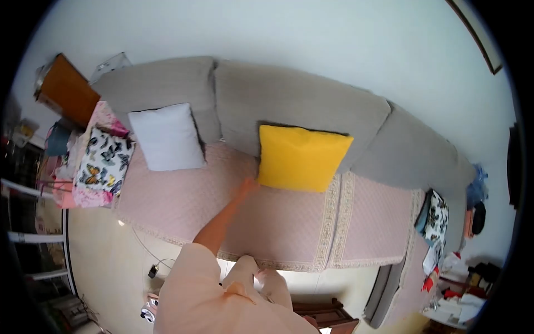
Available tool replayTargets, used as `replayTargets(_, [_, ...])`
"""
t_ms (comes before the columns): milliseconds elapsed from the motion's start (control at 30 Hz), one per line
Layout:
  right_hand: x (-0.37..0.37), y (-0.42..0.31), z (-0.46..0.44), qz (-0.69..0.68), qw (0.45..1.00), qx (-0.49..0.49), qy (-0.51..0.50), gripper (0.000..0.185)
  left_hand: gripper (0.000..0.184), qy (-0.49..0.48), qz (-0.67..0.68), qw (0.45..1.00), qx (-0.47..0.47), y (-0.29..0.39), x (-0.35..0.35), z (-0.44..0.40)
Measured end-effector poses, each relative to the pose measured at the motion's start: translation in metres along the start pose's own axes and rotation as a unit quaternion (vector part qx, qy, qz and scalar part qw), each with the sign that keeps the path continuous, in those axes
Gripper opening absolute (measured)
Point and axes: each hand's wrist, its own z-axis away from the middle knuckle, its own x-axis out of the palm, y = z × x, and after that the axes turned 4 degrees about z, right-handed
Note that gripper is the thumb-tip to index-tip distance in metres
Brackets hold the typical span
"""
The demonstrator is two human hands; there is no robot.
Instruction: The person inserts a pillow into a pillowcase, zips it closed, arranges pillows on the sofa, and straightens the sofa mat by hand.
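Note:
My left hand (248,187) reaches forward to the lower left corner of a yellow cushion (305,158). It is blurred, and I cannot tell whether its fingers grip the corner or only touch it. The cushion leans against the grey sofa back (295,92) and stands on a pink quilted seat cover (267,222) with patterned edging. A pale grey-white cushion (167,137) rests against the backrest further left. I cannot make out my right hand; my clothing and legs fill the lower middle.
A butterfly-print cushion (104,160) lies at the sofa's left end, and another patterned cushion (436,217) is at the right. A brown wooden stool (328,316) stands behind me near the bottom. A cable with a black adapter (153,271) lies on the floor.

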Motion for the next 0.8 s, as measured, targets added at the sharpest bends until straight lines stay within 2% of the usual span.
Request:
replayTargets(33, [-0.007,-0.009,-0.008,-0.104,0.993,0.055,-0.007,0.022,0.029,-0.028,0.117,0.992,-0.022,-0.024,-0.008,0.042])
replayTargets(67, [-0.013,-0.019,-0.014,-0.205,0.972,0.113,-0.016,0.022,0.017,-0.114,0.191,0.974,-0.039,-0.064,-0.015,0.07])
replayTargets(100, [-0.019,-0.021,-0.026,-0.301,0.938,0.172,-0.027,0.021,0.015,0.002,0.217,0.971,-0.101,-0.072,-0.013,0.112])
replayTargets(167, [-0.042,-0.027,-0.067,-0.223,0.957,0.173,-0.068,0.019,0.015,0.0,0.355,0.917,-0.182,-0.093,-0.041,0.189])
replayTargets(200, [-0.057,-0.044,-0.077,-0.124,0.987,0.096,-0.025,0.012,0.017,0.01,0.427,0.878,-0.216,-0.104,-0.055,0.22])
replayTargets(233, [-0.08,-0.07,-0.088,-0.021,0.999,0.015,0.019,0.012,0.018,0.022,0.423,0.873,-0.24,-0.112,-0.068,0.241])
replayTargets(267, [-0.103,-0.108,-0.089,-0.291,0.957,0.001,-0.003,0.016,0.019,0.035,0.423,0.867,-0.262,-0.121,-0.079,0.259])
replayTargets(300, [-0.117,-0.147,-0.088,-0.128,0.985,-0.09,0.077,0.015,0.02,0.048,0.424,0.86,-0.281,-0.126,-0.091,0.274])
replayTargets(333, [-0.142,-0.109,-0.128,-0.403,0.914,-0.039,-0.01,0.015,0.021,0.061,0.431,0.858,-0.274,-0.126,-0.105,0.287])
replayTargets(367, [-0.148,-0.144,-0.123,-0.261,0.963,-0.03,0.058,0.015,0.021,0.071,0.438,0.856,-0.265,-0.129,-0.118,0.296])
replayTargets(400, [-0.15,-0.205,-0.101,-0.114,0.985,-0.023,0.13,0.015,0.022,0.076,0.444,0.855,-0.256,-0.13,-0.128,0.303])
replayTargets(567, [-0.142,-0.261,-0.104,-0.084,0.991,-0.02,0.1,0.014,0.023,0.107,0.412,0.882,-0.201,-0.118,-0.178,0.296])
replayTargets(800, [-0.05,-0.341,-0.126,-0.054,0.997,-0.004,0.054,0.016,0.023,0.131,0.41,0.891,-0.146,-0.119,-0.291,0.233])
